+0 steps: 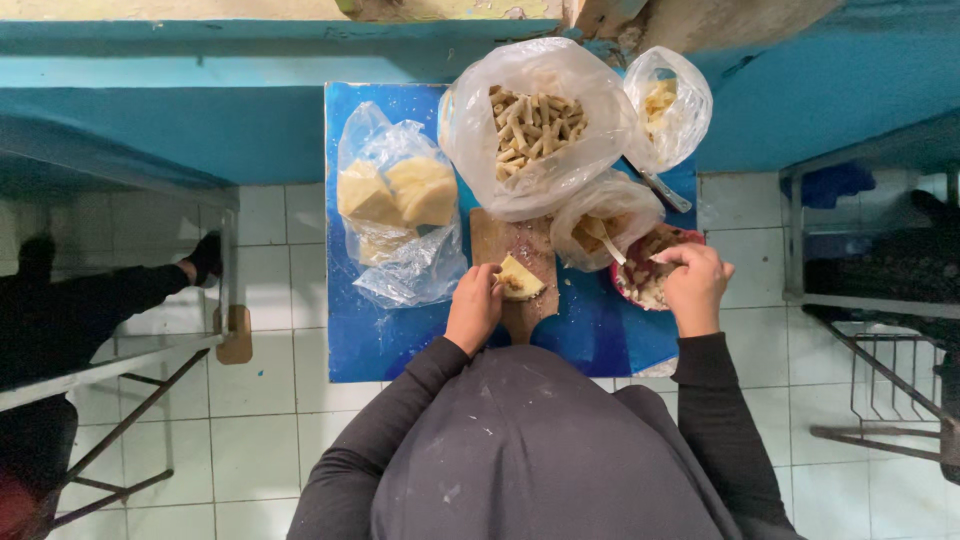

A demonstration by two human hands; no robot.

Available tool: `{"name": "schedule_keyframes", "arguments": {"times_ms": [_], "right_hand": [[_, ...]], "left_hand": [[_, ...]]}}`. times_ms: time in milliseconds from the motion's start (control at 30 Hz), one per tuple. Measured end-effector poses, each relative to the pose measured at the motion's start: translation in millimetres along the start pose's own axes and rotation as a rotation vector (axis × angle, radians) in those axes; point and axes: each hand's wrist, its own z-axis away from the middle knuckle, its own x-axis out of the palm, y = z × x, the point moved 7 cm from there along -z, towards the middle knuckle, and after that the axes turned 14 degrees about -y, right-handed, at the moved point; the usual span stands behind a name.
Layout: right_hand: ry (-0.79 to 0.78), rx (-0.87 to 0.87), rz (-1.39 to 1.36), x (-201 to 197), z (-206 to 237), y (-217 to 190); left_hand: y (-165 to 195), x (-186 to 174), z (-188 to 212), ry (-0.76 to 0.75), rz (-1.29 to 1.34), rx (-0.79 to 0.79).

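Head view: on the wooden cutting board point(505, 262), the pale wrapper sheet point(520, 278) lies under the fingertips of the left hand point(473, 308), which presses it flat, while the right hand point(693, 285), well right of the board, grips a utensil point(610, 248) over the red bowl point(640, 290).

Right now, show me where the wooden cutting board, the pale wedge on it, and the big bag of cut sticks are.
wooden cutting board point(492, 240), head view, bare upper left corner.
pale wedge point(521, 279), head view, middle of its top face.
bag of cut sticks point(532, 125), head view, on the sticks seen through the opening.
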Motion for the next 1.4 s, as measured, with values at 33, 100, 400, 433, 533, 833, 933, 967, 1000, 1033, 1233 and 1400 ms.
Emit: {"name": "schedule_keyframes", "arguments": {"times_ms": [33,100,400,433,533,833,933,967,1000,1033,1233,1400], "right_hand": [[-0.032,-0.024,-0.169,2,-2,2],[-0.146,-0.048,-0.484,11,-3,-5],[-0.299,-0.548,0.056,97,38,-151],[-0.288,-0.538,0.137,105,38,-156],[-0.339,-0.532,0.27,126,34,-163],[-0.196,-0.578,0.586,129,28,-161],[-0.125,-0.615,0.562,126,29,-167],[-0.101,-0.642,0.554,126,30,-170],[-0.113,-0.652,0.572,128,31,-170],[-0.124,-0.661,0.59,130,32,-171],[-0.161,-0.599,0.614,130,32,-166],[-0.158,-0.657,0.645,134,35,-173]], "left_hand": [[0,1,0,0.002,0.002,-0.001],[0,1,0,0.006,0.003,-0.003],[-3,1,-1,0.0,-0.002,-0.029],[-3,2,-1,0.002,0.001,-0.033],[-5,3,-3,0.012,0.004,-0.042],[-4,3,-3,0.021,0.006,-0.016],[-4,3,-4,0.024,-0.003,0.001],[-3,4,-4,0.025,-0.006,0.007],[-3,3,-4,0.027,-0.009,0.013],[-3,3,-3,0.026,-0.007,0.01],[-2,2,-3,0.016,0.013,0.021],[-3,3,-5,0.011,0.006,0.0]]}}
